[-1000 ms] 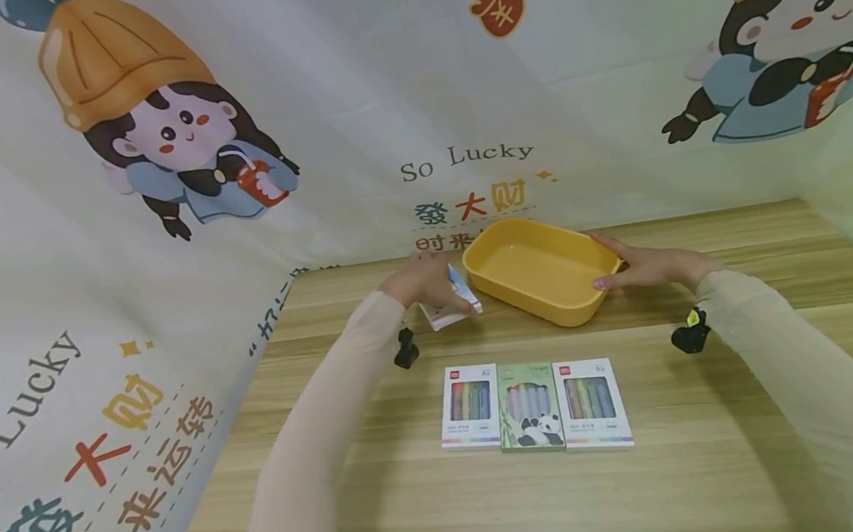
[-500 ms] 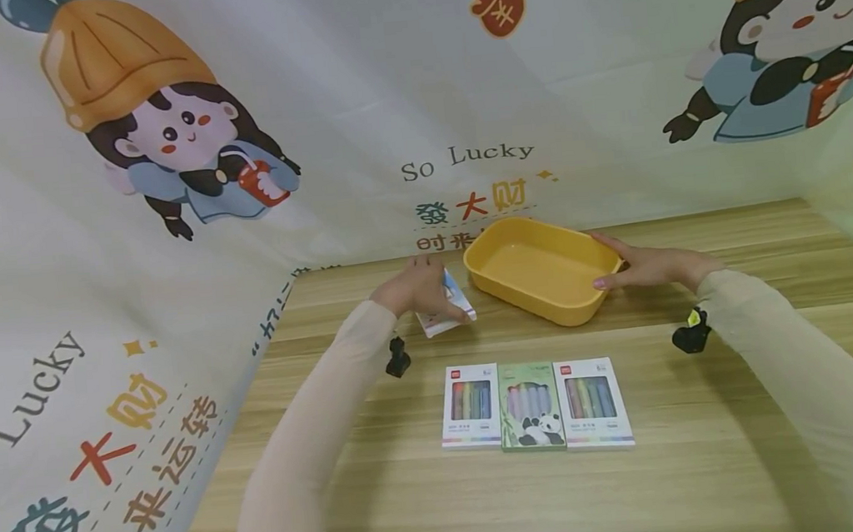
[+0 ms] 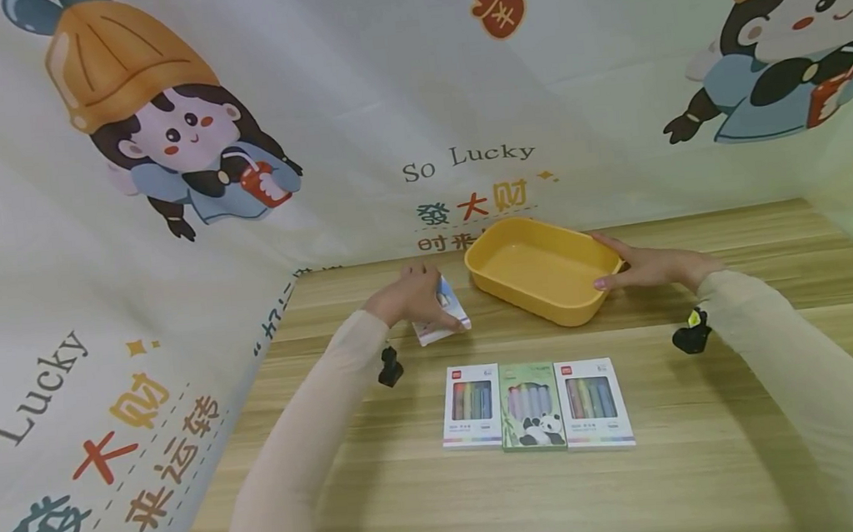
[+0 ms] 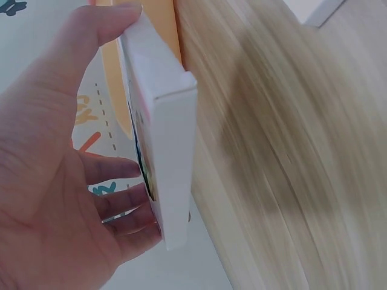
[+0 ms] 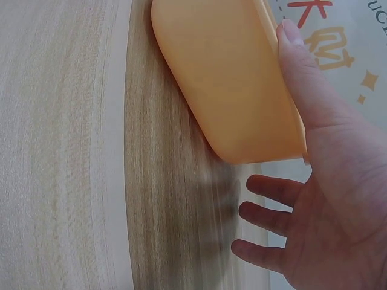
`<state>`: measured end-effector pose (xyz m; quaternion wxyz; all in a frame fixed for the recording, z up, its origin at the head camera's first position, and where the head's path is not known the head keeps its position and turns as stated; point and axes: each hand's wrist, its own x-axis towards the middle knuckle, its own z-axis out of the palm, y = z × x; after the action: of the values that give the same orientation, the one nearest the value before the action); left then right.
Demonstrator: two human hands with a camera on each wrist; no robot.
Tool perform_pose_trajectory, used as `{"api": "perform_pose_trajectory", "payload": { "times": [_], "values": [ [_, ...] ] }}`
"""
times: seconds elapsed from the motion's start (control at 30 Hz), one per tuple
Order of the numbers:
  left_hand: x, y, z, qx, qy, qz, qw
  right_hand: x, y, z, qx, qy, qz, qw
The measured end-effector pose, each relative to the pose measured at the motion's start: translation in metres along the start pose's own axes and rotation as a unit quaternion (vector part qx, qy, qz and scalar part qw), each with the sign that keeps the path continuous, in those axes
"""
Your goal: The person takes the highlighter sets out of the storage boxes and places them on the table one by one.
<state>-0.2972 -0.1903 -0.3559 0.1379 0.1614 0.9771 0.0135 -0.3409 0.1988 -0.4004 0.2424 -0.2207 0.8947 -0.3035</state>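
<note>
My left hand (image 3: 408, 297) grips a white crayon box (image 3: 445, 305) left of the yellow plastic bin (image 3: 525, 279), thumb on one end and fingers on the other. In the left wrist view the box stands on edge to the camera, with part of its printed, windowed face showing along the side toward the palm. My right hand (image 3: 652, 267) holds the bin's right end. Its thumb (image 5: 290, 33) lies over the rim, while three fingers extend below the bin's corner in the right wrist view; the index finger is hidden there. The bin's inside shows nothing in it.
Two white crayon boxes (image 3: 471, 406) (image 3: 595, 404) flank a green panda box (image 3: 531, 406) in a row on the wooden table (image 3: 535, 500), nearer than the bin. A printed cloth (image 3: 353, 96) hangs behind the table and along its sides.
My left hand has drawn the crayon box a little left and nearer, away from the bin. The right hand, bin and row of boxes stay about where they were.
</note>
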Motion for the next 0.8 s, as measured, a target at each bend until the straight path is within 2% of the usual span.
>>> {"api": "perform_pose_trajectory", "payload": {
  "times": [0.5, 0.8],
  "values": [
    [-0.012, -0.003, 0.005, -0.007, 0.004, 0.014, 0.9999, 0.002, 0.002, -0.002, -0.005, 0.001, -0.004, 1.0000],
    [-0.020, -0.010, 0.011, -0.011, 0.011, 0.032, 0.9994, 0.000, 0.000, -0.002, -0.005, 0.001, -0.003, 1.0000]
  ]
}}
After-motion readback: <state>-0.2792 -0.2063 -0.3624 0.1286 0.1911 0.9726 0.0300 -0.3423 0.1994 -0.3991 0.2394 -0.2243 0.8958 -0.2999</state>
